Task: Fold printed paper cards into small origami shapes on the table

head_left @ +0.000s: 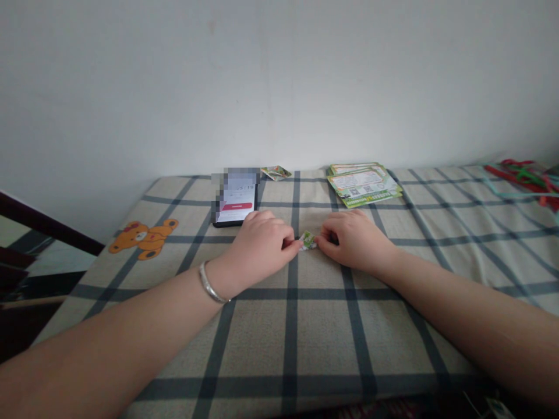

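Note:
A small folded piece of green and white printed paper [308, 240] lies on the checked cloth [271, 331] between my two hands. My left hand [257, 247], with a silver bangle on the wrist, pinches its left end with curled fingers. My right hand [356, 238] pinches its right end in the same way. Both hands rest on the cloth. Most of the paper is hidden by my fingertips.
A black phone [236, 201] with a lit screen lies just beyond my left hand. A stack of green printed leaflets [364, 185] sits at the back, a folded paper piece [275, 172] near the wall. Red and green strips [526, 177] lie far right. An orange bear print [144, 237] marks the cloth's left.

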Motion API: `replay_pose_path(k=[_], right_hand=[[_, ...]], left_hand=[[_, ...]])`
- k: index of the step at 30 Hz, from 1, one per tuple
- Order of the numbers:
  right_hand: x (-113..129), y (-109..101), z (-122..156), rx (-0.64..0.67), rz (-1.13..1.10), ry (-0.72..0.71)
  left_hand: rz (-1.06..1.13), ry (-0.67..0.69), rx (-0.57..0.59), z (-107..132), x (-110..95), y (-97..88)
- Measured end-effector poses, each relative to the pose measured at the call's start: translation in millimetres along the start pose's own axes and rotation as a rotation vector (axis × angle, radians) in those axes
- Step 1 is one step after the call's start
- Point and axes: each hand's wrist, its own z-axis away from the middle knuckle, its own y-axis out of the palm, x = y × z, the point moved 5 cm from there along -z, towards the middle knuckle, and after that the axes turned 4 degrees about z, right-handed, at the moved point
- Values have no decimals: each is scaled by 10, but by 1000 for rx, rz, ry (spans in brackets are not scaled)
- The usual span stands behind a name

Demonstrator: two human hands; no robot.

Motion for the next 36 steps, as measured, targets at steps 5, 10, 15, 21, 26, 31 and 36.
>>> replay_pose_path(k=[5, 10, 15, 21, 26, 31, 36], right_hand=[[3, -4, 7, -18, 6, 0], [-6, 9, 5, -10, -6, 0], [-11, 0, 14, -25, -2, -4], [-30, 11, 26, -27, -33, -19], [-62, 22, 41, -67, -93, -48], [65, -67, 117, -104, -106, -368], [136, -114, 190, -86, 9, -474]], left_hand=[[94, 59, -71, -1, -10, -4], [98, 213, -45, 0, -59, -21], [32, 419, 11, 44, -132, -82], [58, 505, 49, 59, -88, -150], [19, 510, 89, 72, -46, -141], [16, 507, 131, 80, -75, -148], [3, 517, 137, 65, -114, -166]])
